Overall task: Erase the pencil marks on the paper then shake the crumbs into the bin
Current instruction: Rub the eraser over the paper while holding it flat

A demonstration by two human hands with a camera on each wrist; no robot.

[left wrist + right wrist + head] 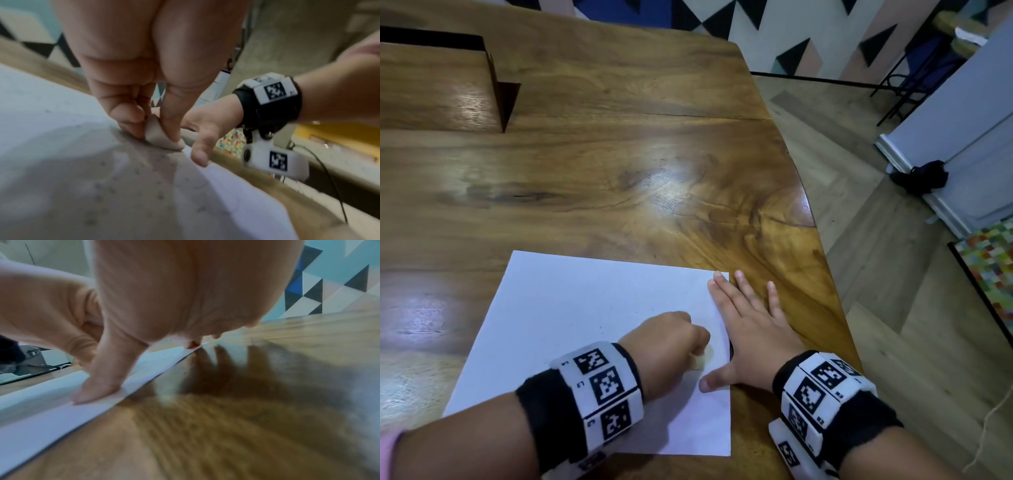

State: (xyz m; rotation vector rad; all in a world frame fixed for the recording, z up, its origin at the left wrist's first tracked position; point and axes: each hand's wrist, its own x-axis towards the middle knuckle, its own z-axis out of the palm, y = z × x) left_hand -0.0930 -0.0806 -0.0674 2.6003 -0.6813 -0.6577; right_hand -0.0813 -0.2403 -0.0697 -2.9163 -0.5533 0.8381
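Your left hand point(671, 337) curls tight round the eraser point(159, 134), pressing it to the paper point(571, 308) at lower centre. Head view hides most of the eraser; the left wrist view shows it, plus blurry crumbs. Your right hand point(751, 329), fingers flat and spread, pins the paper's right edge.
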